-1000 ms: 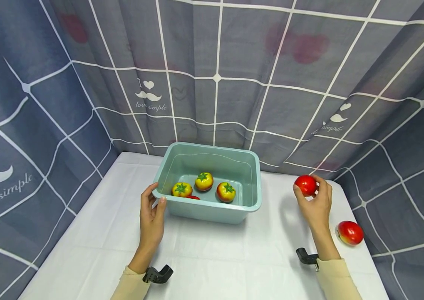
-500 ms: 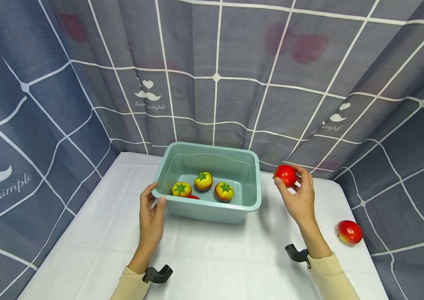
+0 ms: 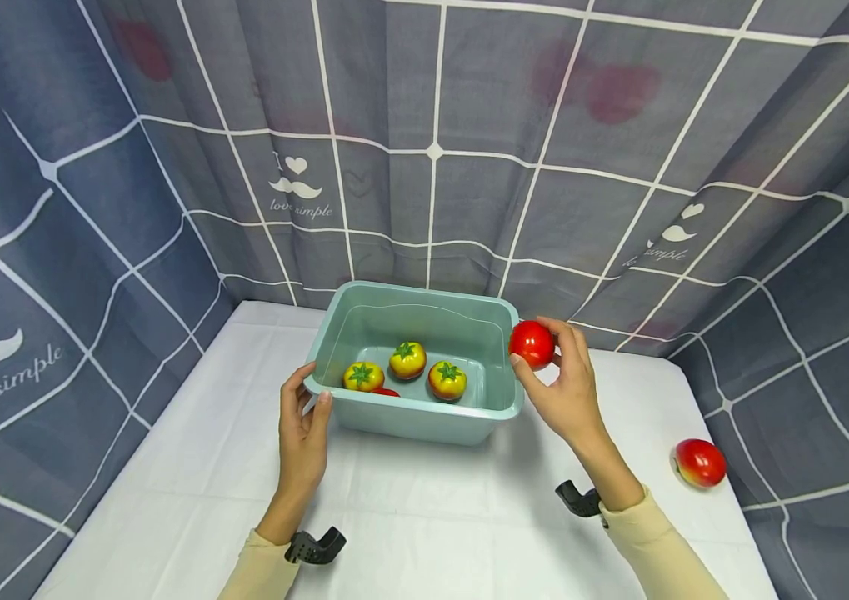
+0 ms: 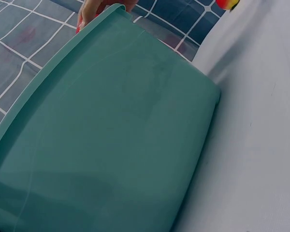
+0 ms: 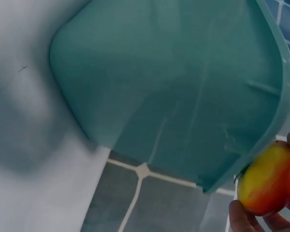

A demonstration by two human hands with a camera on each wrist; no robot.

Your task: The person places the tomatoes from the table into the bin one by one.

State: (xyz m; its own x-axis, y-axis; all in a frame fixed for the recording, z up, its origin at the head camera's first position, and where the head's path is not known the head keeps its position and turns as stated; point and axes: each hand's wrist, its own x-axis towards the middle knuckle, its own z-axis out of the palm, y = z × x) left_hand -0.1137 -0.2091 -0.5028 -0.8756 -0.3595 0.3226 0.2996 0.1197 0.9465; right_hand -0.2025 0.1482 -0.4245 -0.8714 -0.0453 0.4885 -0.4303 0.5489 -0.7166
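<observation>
A teal plastic basin [image 3: 412, 427] stands on the table, with several yellow-and-red tomatoes [image 3: 408, 360] with green star-shaped tops lying inside. One of them shows only a red edge [image 3: 388, 392] behind the front wall. My left hand [image 3: 302, 446] grips the basin's front left corner, thumb on the front and fingers on the left side. My right hand [image 3: 562, 387] pinches a shiny tomato [image 3: 531, 345] between thumb and fingers, at the basin's right rim. In the right wrist view this held tomato [image 5: 268, 179] shows its yellow side and green top, overlapping the rim's end.
Another red tomato [image 3: 700, 463] lies on the white-covered table [image 3: 424, 517] near its right edge. A grey checked curtain [image 3: 394, 200] hangs close behind the basin and along both sides.
My right hand has carried the held tomato leftward, from over the right part of the table to the basin's right rim. My left hand and the basin have stayed in place.
</observation>
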